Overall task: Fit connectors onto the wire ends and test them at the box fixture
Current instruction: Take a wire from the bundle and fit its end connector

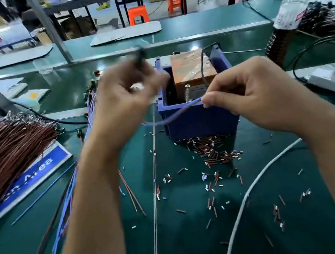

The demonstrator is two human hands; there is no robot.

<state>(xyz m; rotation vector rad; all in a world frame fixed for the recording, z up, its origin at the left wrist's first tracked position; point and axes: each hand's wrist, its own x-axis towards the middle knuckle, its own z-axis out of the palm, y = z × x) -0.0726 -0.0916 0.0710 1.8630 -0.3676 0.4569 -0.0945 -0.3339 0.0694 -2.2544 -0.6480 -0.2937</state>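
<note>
- Head view: right hand pinches a thin blue insulated wire between thumb and forefinger, the other fingers curled in.
- From that pinch the wire sags leftward, crossing the front of the blue plastic box fixture just behind it.
- Left hand is raised and blurred, fingers curled around something small and dark; whether it holds the wire's far end, I cannot tell.
- Small brown-and-white connector pieces lie scattered on the green bench mat below the pinch.
- Looks like fitting: no end sits in the fixture yet.
- Next, probably steady the free end and press a connector squarely on.
</note>
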